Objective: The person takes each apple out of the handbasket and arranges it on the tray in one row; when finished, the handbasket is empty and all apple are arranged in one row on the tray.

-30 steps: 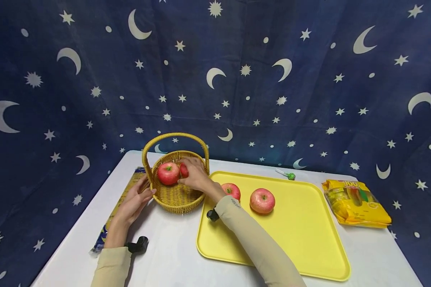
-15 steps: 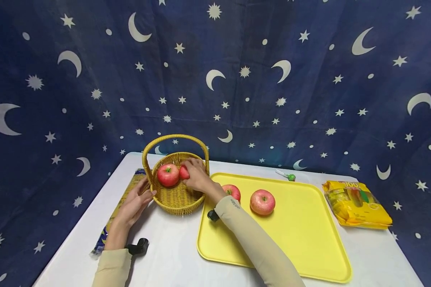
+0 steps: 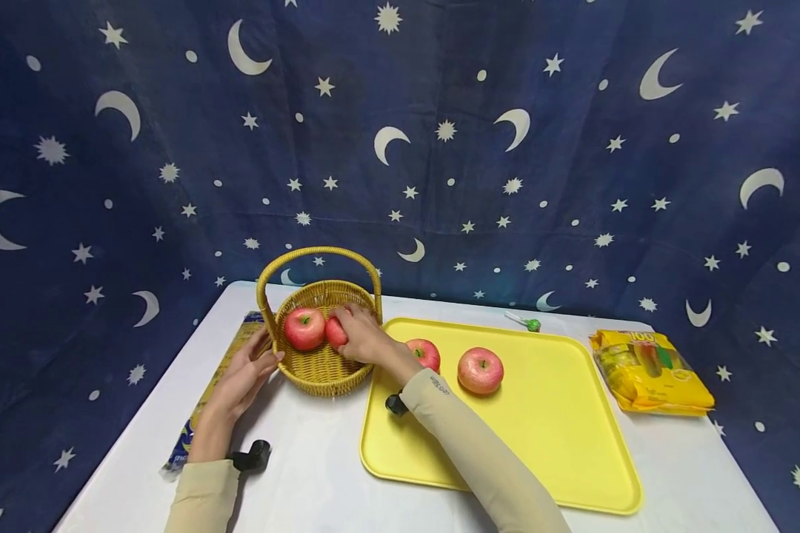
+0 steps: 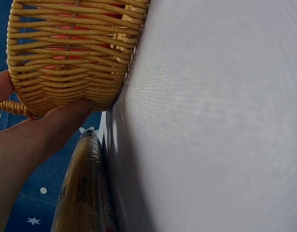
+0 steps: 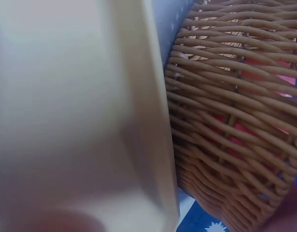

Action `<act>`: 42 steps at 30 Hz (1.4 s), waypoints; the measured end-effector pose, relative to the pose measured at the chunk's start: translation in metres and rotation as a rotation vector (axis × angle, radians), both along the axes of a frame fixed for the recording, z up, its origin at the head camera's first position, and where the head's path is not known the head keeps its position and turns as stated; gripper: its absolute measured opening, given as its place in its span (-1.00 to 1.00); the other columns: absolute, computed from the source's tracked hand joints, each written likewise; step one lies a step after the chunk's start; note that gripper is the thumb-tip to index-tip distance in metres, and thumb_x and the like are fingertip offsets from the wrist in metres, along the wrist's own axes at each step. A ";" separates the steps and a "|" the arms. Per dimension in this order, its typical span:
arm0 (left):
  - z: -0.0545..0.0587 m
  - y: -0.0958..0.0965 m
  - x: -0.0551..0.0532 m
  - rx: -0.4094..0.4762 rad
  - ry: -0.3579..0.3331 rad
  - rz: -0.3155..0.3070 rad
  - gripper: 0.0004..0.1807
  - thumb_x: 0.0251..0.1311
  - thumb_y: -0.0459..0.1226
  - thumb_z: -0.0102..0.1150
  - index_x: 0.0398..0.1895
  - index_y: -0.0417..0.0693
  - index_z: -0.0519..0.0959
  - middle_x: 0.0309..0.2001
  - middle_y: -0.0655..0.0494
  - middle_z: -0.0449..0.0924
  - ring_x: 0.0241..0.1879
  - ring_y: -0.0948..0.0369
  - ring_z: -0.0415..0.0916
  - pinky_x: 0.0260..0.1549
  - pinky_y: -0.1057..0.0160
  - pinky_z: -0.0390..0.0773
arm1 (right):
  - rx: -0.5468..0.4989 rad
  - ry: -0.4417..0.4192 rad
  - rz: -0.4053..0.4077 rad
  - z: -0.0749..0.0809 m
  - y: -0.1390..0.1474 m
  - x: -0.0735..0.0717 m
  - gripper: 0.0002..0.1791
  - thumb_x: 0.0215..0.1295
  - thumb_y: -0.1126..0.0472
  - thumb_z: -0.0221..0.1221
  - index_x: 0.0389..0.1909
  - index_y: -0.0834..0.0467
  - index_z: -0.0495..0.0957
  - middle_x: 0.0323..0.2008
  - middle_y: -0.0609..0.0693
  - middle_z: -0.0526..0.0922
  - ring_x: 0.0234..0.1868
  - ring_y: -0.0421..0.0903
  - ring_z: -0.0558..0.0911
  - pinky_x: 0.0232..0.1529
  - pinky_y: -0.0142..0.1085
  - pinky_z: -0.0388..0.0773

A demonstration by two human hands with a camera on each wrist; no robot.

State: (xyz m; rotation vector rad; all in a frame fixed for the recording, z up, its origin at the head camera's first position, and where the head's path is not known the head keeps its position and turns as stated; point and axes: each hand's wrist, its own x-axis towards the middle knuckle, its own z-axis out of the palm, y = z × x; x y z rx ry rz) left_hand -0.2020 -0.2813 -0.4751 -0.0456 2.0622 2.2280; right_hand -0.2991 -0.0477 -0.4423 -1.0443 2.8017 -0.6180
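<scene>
Right hand (image 3: 361,337) is curling its fingers round a held apple (image 3: 335,334) inside the wicker basket (image 3: 327,386), while the left hand (image 3: 243,381) is resting loosely against the basket's outer side, fingers not closing on anything. Starry cloth (image 3: 440,170) is hanging behind the white table (image 3: 313,466). A yellow tray (image 3: 547,451) is lying just beside the basket, which is standing upright. Left of it a long packet (image 4: 81,193) is lying; beyond the tray's right edge, a yellow bag (image 3: 653,377). A second apple (image 3: 304,329) is sitting in the basket, and two more apples (image 3: 481,371) are sitting on the tray. Behind them a lollipop (image 3: 533,325) is lying.

The step in hand seems to be positioning the held apple; the next move is probably calling for loosening those fingers cleanly, without nudging its neighbour.
</scene>
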 end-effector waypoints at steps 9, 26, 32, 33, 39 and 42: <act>0.003 -0.001 0.002 -0.025 -0.025 0.003 -0.09 0.48 -0.41 -0.01 0.69 -0.09 -0.32 0.68 -0.17 -0.29 0.62 -0.13 -0.14 0.07 0.62 0.44 | 0.035 0.084 0.068 0.006 0.009 0.009 -0.32 0.27 0.09 0.42 0.40 -0.04 0.44 0.28 0.15 0.43 0.25 0.13 0.48 0.25 -0.08 0.52; 0.002 -0.001 0.002 -0.012 -0.004 -0.001 -0.09 0.48 -0.42 -0.02 0.68 -0.13 -0.33 0.67 -0.21 -0.29 0.60 -0.16 -0.13 0.06 0.63 0.44 | -0.330 -0.012 0.189 0.032 0.051 0.033 -0.24 0.08 0.03 0.49 0.35 -0.01 0.50 0.21 0.00 0.47 0.23 -0.07 0.42 0.13 -0.19 0.58; 0.000 -0.001 0.002 -0.002 0.012 -0.009 -0.10 0.48 -0.43 -0.03 0.68 -0.15 -0.34 0.67 -0.21 -0.29 0.60 -0.17 -0.13 0.07 0.62 0.44 | -0.369 -0.006 0.199 0.033 0.076 0.044 -0.24 0.08 0.02 0.49 0.35 0.00 0.50 0.21 -0.02 0.46 0.16 -0.10 0.51 0.13 -0.23 0.62; 0.000 -0.001 0.002 -0.001 0.014 -0.011 -0.10 0.48 -0.42 -0.03 0.68 -0.15 -0.33 0.67 -0.21 -0.29 0.60 -0.17 -0.13 0.07 0.62 0.44 | -0.374 -0.002 0.198 0.033 0.080 0.046 -0.24 0.08 0.02 0.50 0.35 0.00 0.50 0.21 -0.03 0.46 0.15 -0.10 0.52 0.12 -0.23 0.62; -0.001 0.001 0.001 0.002 0.013 -0.022 -0.09 0.49 -0.42 -0.03 0.67 -0.16 -0.35 0.67 -0.23 -0.31 0.59 -0.16 -0.13 0.09 0.62 0.43 | -0.395 0.030 0.153 0.033 0.114 0.056 -0.27 0.06 0.06 0.52 0.30 -0.01 0.52 0.18 -0.06 0.46 0.12 -0.11 0.55 0.06 -0.25 0.66; 0.000 0.000 0.001 -0.003 0.003 -0.018 -0.09 0.49 -0.42 -0.04 0.67 -0.14 -0.37 0.67 -0.23 -0.32 0.59 -0.15 -0.15 0.07 0.64 0.43 | -0.394 0.036 0.122 0.034 0.127 0.060 -0.27 0.05 0.06 0.53 0.30 -0.04 0.52 0.19 -0.08 0.46 0.14 -0.12 0.54 0.06 -0.24 0.67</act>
